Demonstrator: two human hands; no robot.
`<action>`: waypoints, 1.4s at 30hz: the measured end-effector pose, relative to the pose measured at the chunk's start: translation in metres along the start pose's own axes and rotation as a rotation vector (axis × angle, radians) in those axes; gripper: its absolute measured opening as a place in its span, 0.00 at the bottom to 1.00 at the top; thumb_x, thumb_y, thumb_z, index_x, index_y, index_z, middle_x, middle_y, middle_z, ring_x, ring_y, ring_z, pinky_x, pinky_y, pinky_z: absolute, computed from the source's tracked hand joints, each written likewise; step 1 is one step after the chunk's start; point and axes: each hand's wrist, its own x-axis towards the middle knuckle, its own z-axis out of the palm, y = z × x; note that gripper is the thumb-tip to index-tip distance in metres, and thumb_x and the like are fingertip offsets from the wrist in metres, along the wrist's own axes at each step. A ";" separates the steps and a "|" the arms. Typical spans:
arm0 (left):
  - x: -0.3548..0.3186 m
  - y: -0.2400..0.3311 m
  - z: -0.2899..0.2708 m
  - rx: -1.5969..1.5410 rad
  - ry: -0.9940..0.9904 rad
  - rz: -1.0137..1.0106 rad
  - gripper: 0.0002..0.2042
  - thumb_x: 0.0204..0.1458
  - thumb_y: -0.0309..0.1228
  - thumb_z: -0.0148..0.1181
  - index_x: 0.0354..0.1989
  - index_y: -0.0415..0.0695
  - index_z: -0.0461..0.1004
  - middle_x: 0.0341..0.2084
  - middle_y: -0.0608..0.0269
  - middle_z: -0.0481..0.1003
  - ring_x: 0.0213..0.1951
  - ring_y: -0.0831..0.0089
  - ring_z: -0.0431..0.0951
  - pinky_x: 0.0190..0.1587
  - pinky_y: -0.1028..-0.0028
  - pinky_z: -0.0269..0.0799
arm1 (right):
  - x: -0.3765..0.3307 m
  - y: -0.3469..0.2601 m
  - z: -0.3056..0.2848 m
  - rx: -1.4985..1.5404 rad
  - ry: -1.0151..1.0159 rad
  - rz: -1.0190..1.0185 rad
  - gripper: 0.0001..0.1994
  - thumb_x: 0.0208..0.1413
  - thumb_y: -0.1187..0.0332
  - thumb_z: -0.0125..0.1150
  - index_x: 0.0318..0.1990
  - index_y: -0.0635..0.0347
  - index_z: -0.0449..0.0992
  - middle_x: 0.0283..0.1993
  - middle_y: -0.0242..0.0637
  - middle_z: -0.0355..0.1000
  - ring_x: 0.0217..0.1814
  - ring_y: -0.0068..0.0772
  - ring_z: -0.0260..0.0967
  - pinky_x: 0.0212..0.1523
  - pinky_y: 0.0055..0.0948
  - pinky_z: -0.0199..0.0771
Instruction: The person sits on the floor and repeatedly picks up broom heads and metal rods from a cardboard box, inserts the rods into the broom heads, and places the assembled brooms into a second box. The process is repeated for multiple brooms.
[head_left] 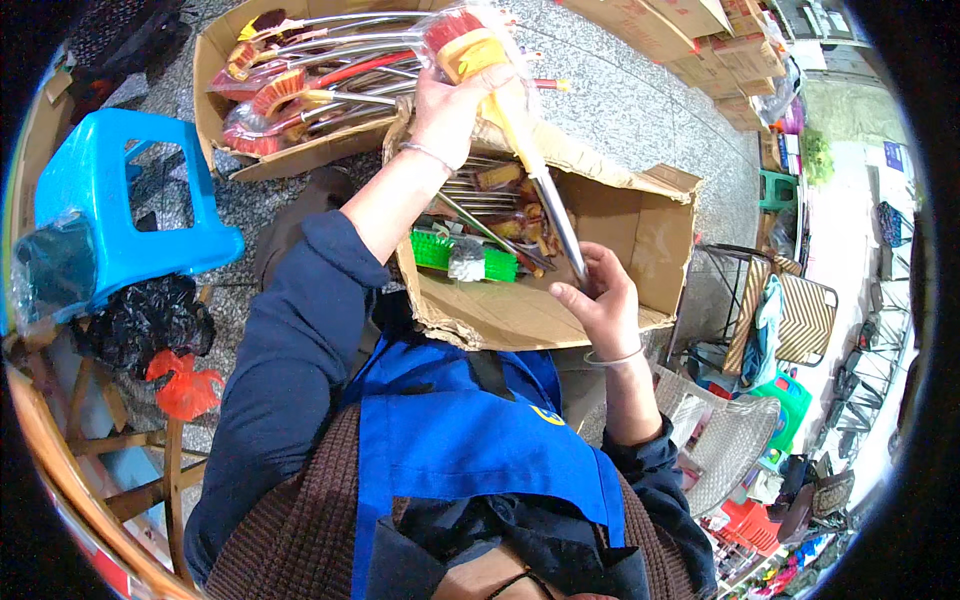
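Left hand (447, 110) grips brush (470, 45) head | handle slants down-right toward right hand (600, 300), closed on its tip | open box (640, 230) below

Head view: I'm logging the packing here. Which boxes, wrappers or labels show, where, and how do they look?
Near box: brown cardboard, open, on the lap, holding brushes.
Far box: brown, open, upper left, full of wrapped brushes.
Stacked cartons: brown, closed, top right.
Clear wrapper: around the yellow-and-red brush held by left hand and right hand.

brush (500, 90) | yellow-red bristle head, plastic-wrapped, long metal handle | tilted, held above open cardboard box (650, 240)
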 end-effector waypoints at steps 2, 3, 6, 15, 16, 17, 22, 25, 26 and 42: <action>0.001 -0.003 -0.001 0.025 0.037 0.032 0.18 0.45 0.21 0.67 0.46 0.42 0.72 0.37 0.64 0.77 0.38 0.71 0.79 0.42 0.72 0.78 | -0.001 0.001 0.003 -0.360 0.233 -0.139 0.20 0.45 0.72 0.68 0.47 0.57 0.71 0.33 0.36 0.71 0.31 0.29 0.70 0.33 0.28 0.71; 0.001 -0.004 -0.001 0.024 0.042 0.037 0.19 0.44 0.21 0.67 0.46 0.42 0.71 0.37 0.64 0.77 0.38 0.71 0.79 0.42 0.72 0.78 | -0.002 0.002 0.003 -0.504 0.332 -0.218 0.19 0.45 0.71 0.68 0.47 0.57 0.72 0.33 0.37 0.71 0.31 0.33 0.70 0.32 0.29 0.71; -0.002 -0.007 0.001 0.034 0.097 0.053 0.19 0.44 0.21 0.67 0.47 0.42 0.71 0.37 0.64 0.77 0.38 0.72 0.79 0.42 0.72 0.77 | -0.001 0.003 0.004 -0.633 0.484 -0.294 0.14 0.48 0.70 0.66 0.44 0.57 0.74 0.32 0.40 0.70 0.31 0.41 0.71 0.32 0.32 0.72; -0.003 0.005 0.001 -0.060 -0.115 -0.039 0.18 0.43 0.21 0.68 0.44 0.40 0.71 0.36 0.62 0.77 0.37 0.72 0.79 0.42 0.72 0.78 | 0.004 0.010 -0.018 0.877 -0.485 0.509 0.16 0.57 0.60 0.59 0.44 0.66 0.73 0.21 0.31 0.67 0.16 0.20 0.59 0.16 0.18 0.58; -0.003 0.005 0.002 -0.080 -0.144 -0.024 0.19 0.42 0.20 0.69 0.44 0.40 0.71 0.36 0.62 0.77 0.37 0.72 0.79 0.42 0.72 0.78 | 0.003 0.012 -0.020 0.869 -0.503 0.518 0.17 0.57 0.60 0.59 0.44 0.66 0.72 0.22 0.32 0.67 0.16 0.20 0.59 0.17 0.19 0.58; -0.003 0.005 0.002 -0.024 -0.070 -0.017 0.18 0.42 0.20 0.68 0.43 0.40 0.71 0.36 0.62 0.77 0.36 0.71 0.79 0.41 0.72 0.78 | 0.002 0.014 -0.019 0.739 -0.401 0.463 0.15 0.57 0.61 0.59 0.44 0.65 0.72 0.22 0.32 0.67 0.17 0.20 0.60 0.17 0.18 0.59; 0.004 0.002 0.003 0.063 0.123 0.049 0.17 0.41 0.20 0.68 0.42 0.39 0.73 0.35 0.61 0.78 0.35 0.70 0.80 0.39 0.71 0.79 | -0.003 0.021 -0.009 -0.503 0.203 -0.124 0.11 0.54 0.70 0.61 0.44 0.62 0.72 0.28 0.40 0.71 0.26 0.37 0.69 0.29 0.31 0.69; 0.001 -0.002 0.004 0.084 0.161 0.078 0.18 0.41 0.20 0.69 0.43 0.39 0.73 0.35 0.63 0.78 0.36 0.72 0.79 0.40 0.73 0.77 | -0.006 0.021 -0.007 -0.694 0.453 -0.221 0.12 0.51 0.68 0.63 0.44 0.58 0.73 0.33 0.41 0.71 0.33 0.43 0.70 0.34 0.35 0.70; 0.000 -0.002 0.004 0.098 0.164 0.100 0.19 0.41 0.20 0.69 0.43 0.39 0.73 0.35 0.63 0.78 0.37 0.73 0.79 0.40 0.74 0.77 | -0.007 0.020 -0.007 -0.687 0.488 -0.215 0.13 0.51 0.68 0.63 0.44 0.57 0.73 0.32 0.41 0.71 0.33 0.42 0.70 0.33 0.35 0.70; -0.001 0.009 0.003 0.034 -0.127 0.111 0.18 0.44 0.19 0.66 0.46 0.41 0.71 0.38 0.64 0.77 0.39 0.72 0.79 0.43 0.73 0.77 | -0.014 0.028 -0.012 0.690 -0.419 0.499 0.23 0.59 0.50 0.53 0.44 0.66 0.72 0.16 0.27 0.60 0.13 0.16 0.50 0.13 0.18 0.48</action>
